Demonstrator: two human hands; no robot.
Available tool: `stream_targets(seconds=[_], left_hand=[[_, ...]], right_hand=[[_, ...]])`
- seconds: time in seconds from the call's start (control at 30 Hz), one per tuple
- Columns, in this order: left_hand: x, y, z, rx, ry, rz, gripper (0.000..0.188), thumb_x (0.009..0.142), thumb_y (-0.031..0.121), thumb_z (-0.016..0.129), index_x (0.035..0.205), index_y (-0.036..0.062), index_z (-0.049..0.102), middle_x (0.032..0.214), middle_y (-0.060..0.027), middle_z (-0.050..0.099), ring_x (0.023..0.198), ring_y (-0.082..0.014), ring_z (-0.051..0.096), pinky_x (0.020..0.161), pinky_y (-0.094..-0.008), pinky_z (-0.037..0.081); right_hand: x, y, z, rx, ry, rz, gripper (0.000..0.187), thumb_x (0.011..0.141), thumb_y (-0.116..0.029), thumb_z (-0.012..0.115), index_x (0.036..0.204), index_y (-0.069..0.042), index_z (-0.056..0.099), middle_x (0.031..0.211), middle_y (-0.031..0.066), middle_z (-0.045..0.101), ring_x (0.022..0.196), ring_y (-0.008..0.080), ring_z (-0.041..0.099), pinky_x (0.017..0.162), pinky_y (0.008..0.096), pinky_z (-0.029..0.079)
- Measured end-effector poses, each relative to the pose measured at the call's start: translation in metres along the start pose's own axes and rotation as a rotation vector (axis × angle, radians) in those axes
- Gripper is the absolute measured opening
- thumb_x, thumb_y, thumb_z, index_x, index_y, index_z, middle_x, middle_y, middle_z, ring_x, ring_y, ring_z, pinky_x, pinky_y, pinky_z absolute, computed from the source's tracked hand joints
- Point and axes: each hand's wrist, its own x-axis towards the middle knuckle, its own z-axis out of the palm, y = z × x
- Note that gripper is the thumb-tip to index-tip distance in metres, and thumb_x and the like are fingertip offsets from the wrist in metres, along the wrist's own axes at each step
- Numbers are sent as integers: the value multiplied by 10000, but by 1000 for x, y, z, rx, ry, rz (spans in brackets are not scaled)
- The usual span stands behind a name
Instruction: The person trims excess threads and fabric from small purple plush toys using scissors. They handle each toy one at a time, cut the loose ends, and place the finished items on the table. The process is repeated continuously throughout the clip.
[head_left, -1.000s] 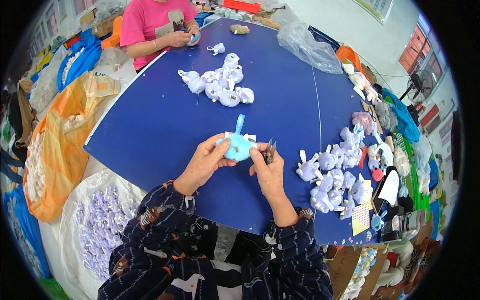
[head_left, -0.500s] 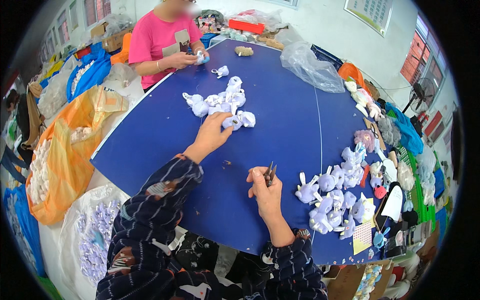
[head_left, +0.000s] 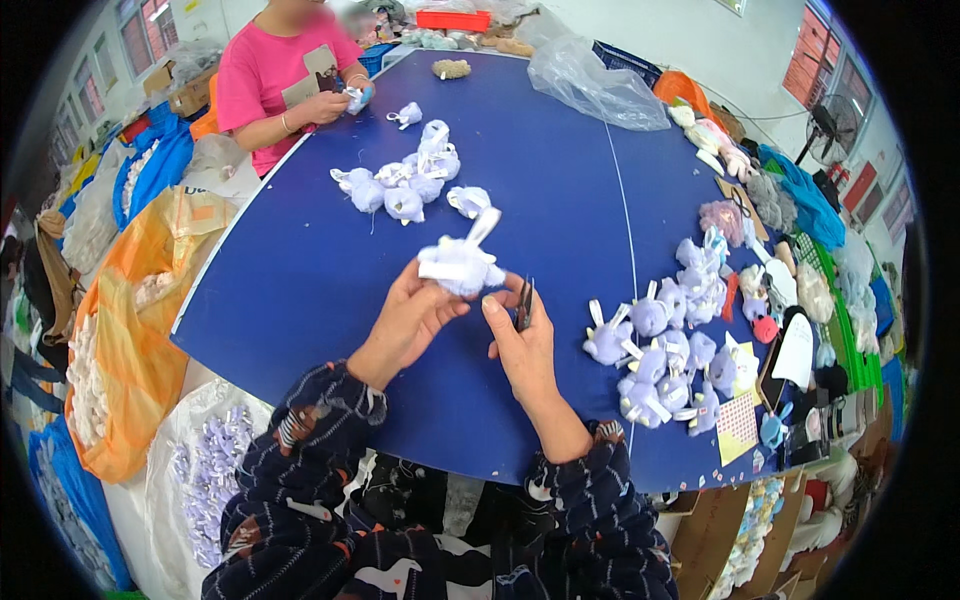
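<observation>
A small lavender plush piece [head_left: 455, 262] with a white ribbon loop on top is gripped by my left hand [head_left: 403, 322], raised over the middle of the blue table. My right hand [head_left: 527, 350] is closed round small dark thread snips [head_left: 524, 305], blades pointing up. Its fingertips are close beside the plush; whether they touch it I cannot tell. Beyond my hands lies a loose group of similar lavender plush pieces [head_left: 403, 203], with a single one [head_left: 468, 200] nearer me. More of them are heaped at the right [head_left: 650, 370], several with white loops.
Across the blue table [head_left: 300, 270], a person in a pink top [head_left: 262, 85] handles a small pale piece. A clear plastic bag [head_left: 595, 85] lies at the far side. Orange [head_left: 150, 340] and white [head_left: 160, 470] sacks of pieces stand left. A yellow card [head_left: 737, 428] lies right.
My left hand has lifted a plush piece from the group and brought it back toward my right hand. The snips stay in the right hand. The whole view has shifted slightly.
</observation>
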Motion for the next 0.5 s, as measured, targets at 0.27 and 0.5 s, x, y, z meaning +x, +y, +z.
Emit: stream_targets(seconds=[0.27,0.5], left_hand=[[-32,-6,16,102,-2,6,441,840,18,505,1259,30,369,1115,-103,514,999,-176,549,833,-299,484],[-29,0,5,198,71,-35,460,849,48,532,1280,30,372,1166,-94,487,1030,-157,519,844,-290,467]], right_hand=[[-3,0,2,21,-117,-34,407,830,-183,617,1181,-14,497,848,21,537,578,25,471,457,161,386],[-6,-2,6,-18,-8,-35,394,816,-173,633,1155,-14,513,840,23,549,565,23,452,448,161,377]])
